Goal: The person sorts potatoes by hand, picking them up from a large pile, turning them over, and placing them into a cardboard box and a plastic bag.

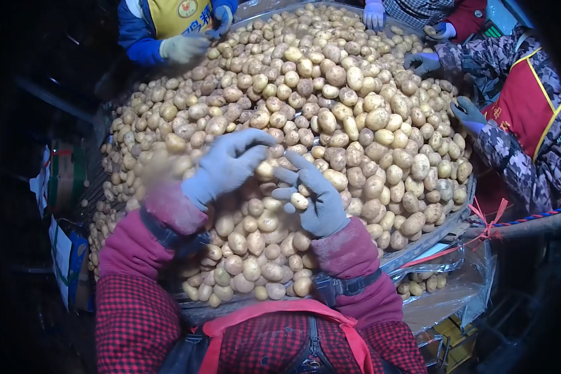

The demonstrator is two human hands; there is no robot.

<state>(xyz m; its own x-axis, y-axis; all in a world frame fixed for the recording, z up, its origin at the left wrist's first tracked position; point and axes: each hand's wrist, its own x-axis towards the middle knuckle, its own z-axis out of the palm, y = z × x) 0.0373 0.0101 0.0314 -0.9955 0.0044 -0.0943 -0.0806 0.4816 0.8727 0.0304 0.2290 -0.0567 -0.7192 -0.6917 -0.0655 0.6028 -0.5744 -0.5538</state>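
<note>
Two gloved hands working over a potato heap, potatoes at the fingers.
From here, wearer seems to be handling single potatoes, mid-step; next move is probably calling for a light, separate grip, so neither piece is slipping into the heap (374, 118). Left hand (221, 168) is reaching in from lower left, fingers pointing across toward the right hand (324, 206), curving, part open; a pale potato (265, 170) is sitting at their tips, can't tell if pinched. Right hand is angling up and inward, forearm coming from lower right, fingers spreading, half curled, loosely holding a small potato (299, 201). Both hands are hovering above the near-middle of the heap; co-workers' gloved hands are working around its far and right edges.
</note>
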